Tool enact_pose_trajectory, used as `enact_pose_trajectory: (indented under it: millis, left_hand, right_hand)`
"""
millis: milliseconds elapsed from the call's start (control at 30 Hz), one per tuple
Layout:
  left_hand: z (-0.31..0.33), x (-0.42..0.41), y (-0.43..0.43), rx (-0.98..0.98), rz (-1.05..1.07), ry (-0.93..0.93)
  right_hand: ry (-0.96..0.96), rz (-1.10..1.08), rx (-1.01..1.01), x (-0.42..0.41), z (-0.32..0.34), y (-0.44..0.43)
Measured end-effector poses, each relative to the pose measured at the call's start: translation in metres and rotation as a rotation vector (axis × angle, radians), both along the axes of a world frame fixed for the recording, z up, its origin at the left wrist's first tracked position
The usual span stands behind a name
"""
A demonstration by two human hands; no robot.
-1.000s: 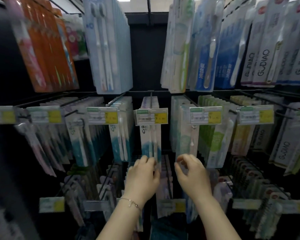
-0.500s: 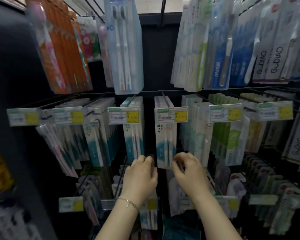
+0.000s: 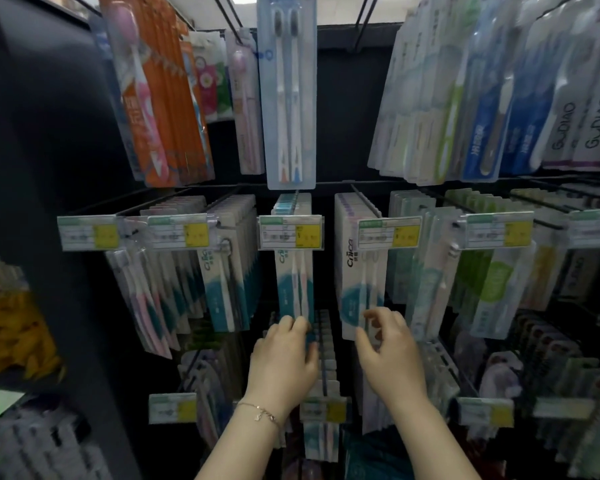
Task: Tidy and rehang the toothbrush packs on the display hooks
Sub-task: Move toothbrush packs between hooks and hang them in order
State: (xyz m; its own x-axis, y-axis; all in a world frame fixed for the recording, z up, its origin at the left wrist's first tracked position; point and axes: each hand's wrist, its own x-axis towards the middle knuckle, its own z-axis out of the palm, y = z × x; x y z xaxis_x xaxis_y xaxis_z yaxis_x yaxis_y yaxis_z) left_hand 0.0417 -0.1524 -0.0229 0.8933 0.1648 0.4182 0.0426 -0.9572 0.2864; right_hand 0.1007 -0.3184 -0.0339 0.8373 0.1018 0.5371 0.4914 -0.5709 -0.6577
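Rows of toothbrush packs hang on black display hooks behind yellow-and-white price tags. My left hand, with a thin bracelet on its wrist, reaches up, and its curled fingertips grip the bottom edge of a teal-and-white pack on a middle-row hook. One hook to the right, my right hand pinches the lower right corner of a white pack with a blue patch between thumb and curled fingers. Both packs hang upright from their hooks.
A lower row of packs juts out right behind and between my hands. Taller packs hang above, among them a pale blue two-brush pack. A dark panel closes off the left side. More full hooks run to the right.
The view has swung left and closer. Relative to the rack, both hands have shifted about one hook leftward, the left hand from the white pack to the teal pack.
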Motion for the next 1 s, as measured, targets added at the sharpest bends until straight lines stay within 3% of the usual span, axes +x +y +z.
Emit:
enact_pose_trajectory:
  millis: [167, 367, 433, 567, 767, 867, 1000]
  left_hand:
    - [0.010, 0.020, -0.007, -0.100, -0.065, -0.003]
    - [0.028, 0.048, -0.028, -0.637, -0.259, 0.011]
    - [0.030, 0.055, -0.036, -0.735, -0.313, 0.039]
    - [0.021, 0.070, -0.044, -0.804, -0.360, 0.001]
    - [0.024, 0.070, -0.049, -0.857, -0.232, -0.266]
    - [0.024, 0.070, -0.045, -0.890, -0.196, -0.303]
    - [0.021, 0.062, -0.039, -0.948, -0.168, -0.337]
  right_hand:
    - [-0.046, -0.105, 0.098, 0.011, 0.004, 0.004]
    - [-0.045, -0.073, 0.233, 0.027, 0.011, 0.014]
    - [-0.054, -0.044, 0.262, 0.033, 0.009, 0.017]
    - [-0.083, -0.026, 0.319, 0.040, 0.008, 0.021]
    - [-0.217, -0.025, 0.375, 0.047, 0.013, 0.024]
    - [-0.247, 0.000, 0.361, 0.049, 0.014, 0.026]
    - [-0.148, 0.112, 0.362, 0.048, 0.015, 0.027]
